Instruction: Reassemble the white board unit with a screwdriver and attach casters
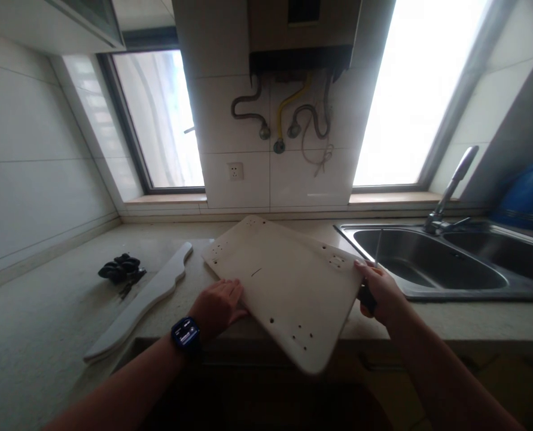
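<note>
A white board (288, 281) with rounded corners and groups of small holes lies tilted over the counter's front edge, its near corner jutting past it. My left hand (219, 306) grips the board's left edge, fingers on top and thumb by the side. At the right corner, my right hand (378, 287) pinches the board between thumb and fingers. That same hand also holds a screwdriver (367, 299) with a black and orange handle, its thin shaft pointing up. Left of the board, a wavy-edged white panel (147, 299) rests flat on the counter.
A black bundle (120, 268) with small dark pieces (132, 282) beside it sits on the counter (55, 305) at left. A steel double sink (428, 257) with a faucet (450, 185) is at right. Pipes (288, 111) and a socket (235, 171) are on the wall.
</note>
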A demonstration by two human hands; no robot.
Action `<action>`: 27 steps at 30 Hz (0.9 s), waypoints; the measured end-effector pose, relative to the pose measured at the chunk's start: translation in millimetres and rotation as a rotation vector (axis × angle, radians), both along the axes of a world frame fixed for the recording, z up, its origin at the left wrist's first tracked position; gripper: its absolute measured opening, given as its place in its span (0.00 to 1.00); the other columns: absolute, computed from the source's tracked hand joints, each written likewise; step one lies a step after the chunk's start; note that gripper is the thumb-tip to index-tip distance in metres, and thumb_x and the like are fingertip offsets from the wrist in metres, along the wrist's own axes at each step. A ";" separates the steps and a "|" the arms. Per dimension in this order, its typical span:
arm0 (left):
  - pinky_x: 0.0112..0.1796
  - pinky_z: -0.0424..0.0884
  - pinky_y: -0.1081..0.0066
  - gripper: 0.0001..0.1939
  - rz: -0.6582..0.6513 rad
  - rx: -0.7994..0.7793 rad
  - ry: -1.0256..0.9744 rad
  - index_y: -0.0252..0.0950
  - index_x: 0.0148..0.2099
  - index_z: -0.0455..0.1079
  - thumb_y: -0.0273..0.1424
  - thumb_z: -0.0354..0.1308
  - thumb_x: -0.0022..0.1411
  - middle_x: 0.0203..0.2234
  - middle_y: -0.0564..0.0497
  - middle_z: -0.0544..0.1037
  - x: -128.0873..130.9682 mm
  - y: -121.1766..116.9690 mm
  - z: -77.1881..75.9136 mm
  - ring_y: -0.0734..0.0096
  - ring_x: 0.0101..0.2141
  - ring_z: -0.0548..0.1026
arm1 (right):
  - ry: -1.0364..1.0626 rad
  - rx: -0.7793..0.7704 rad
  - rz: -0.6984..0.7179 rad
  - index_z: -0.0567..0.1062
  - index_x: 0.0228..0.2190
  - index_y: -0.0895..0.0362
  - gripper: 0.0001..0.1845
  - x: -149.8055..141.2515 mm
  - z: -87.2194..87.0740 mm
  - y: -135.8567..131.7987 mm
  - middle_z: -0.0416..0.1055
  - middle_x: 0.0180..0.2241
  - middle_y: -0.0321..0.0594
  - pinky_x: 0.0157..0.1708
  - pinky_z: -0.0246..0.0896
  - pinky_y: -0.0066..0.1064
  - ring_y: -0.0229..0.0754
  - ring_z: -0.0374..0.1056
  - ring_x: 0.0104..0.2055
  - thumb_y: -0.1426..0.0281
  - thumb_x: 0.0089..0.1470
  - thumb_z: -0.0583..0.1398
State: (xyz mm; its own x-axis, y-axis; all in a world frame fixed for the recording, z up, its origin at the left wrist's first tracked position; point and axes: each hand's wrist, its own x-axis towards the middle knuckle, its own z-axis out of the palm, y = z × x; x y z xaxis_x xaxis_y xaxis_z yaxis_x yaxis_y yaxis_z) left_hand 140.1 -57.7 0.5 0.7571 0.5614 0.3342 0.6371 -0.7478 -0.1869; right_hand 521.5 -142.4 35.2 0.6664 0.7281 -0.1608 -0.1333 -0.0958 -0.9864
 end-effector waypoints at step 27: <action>0.60 0.67 0.51 0.47 -0.282 -0.147 -0.084 0.40 0.76 0.47 0.49 0.62 0.64 0.69 0.39 0.63 -17.0 -42.4 31.0 0.49 0.64 0.65 | 0.277 0.254 0.175 0.63 0.56 0.52 0.41 -163.9 -9.3 -38.5 0.77 0.39 0.40 0.20 0.63 0.28 0.46 0.77 0.27 0.49 0.49 0.70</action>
